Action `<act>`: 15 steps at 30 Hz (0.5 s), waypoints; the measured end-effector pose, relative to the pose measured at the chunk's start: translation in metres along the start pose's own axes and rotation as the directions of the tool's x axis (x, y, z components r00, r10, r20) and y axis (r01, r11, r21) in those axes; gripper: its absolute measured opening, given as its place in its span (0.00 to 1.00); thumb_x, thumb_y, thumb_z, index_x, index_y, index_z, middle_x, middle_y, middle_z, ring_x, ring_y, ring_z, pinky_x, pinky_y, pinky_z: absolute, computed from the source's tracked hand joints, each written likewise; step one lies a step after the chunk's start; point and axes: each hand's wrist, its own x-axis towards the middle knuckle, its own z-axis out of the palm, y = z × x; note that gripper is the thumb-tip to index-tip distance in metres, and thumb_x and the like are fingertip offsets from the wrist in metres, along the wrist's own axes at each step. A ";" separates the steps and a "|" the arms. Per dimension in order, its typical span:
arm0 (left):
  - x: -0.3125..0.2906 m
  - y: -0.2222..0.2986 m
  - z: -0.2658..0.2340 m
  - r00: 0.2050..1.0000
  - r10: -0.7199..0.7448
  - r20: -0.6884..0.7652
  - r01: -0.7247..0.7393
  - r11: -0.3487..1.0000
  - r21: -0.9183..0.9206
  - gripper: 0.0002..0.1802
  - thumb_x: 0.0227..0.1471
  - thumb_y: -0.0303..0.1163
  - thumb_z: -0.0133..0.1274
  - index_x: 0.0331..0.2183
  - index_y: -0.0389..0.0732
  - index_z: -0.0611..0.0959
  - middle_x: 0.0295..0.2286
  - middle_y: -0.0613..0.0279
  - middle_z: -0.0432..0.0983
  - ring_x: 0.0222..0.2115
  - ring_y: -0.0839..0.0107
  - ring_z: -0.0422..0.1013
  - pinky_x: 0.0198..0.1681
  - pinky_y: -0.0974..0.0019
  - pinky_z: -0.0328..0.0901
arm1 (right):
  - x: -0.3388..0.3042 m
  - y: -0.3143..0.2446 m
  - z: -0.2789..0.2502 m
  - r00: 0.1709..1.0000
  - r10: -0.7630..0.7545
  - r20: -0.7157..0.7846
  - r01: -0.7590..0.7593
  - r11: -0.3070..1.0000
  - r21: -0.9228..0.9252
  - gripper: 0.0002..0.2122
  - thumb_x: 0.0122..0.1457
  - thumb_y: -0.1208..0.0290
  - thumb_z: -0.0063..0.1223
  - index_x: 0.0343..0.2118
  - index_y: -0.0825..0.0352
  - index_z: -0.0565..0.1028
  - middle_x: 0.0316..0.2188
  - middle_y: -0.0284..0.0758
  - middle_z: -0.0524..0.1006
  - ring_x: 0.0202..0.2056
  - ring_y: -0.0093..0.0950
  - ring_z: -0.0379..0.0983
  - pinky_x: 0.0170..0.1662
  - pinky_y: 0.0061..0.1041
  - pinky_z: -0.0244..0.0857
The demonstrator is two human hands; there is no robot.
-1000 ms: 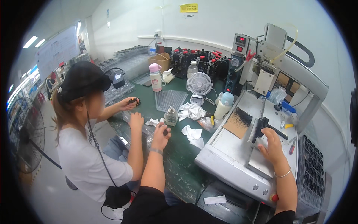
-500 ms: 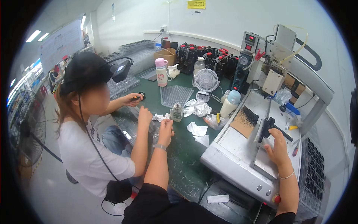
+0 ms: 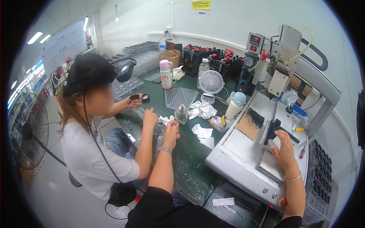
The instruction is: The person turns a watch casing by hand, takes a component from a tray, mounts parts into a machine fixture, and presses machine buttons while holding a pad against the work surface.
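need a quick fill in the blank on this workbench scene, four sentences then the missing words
1. The camera wearer's ____ hand is at the black handle on the machine.
2. The pink-lidded bottle stands on a table whose top is ____.
3. Behind the crumpled white tissue stands a small white ____ with a round grille.
4. The loose bits on the brown sheet are ____ in colour.

Missing words: right; green; fan; black.
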 end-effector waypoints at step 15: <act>0.001 -0.004 0.003 0.998 0.061 0.023 -0.060 0.998 -0.034 0.11 0.51 0.26 0.39 0.39 0.42 0.66 0.32 0.68 0.61 0.21 0.84 0.54 0.17 0.80 0.49 | 0.002 0.001 0.001 1.000 -0.024 -0.020 0.024 1.000 -0.012 0.22 0.54 0.57 0.48 0.44 0.72 0.64 0.39 0.48 0.68 0.41 0.45 0.66 0.45 0.34 0.60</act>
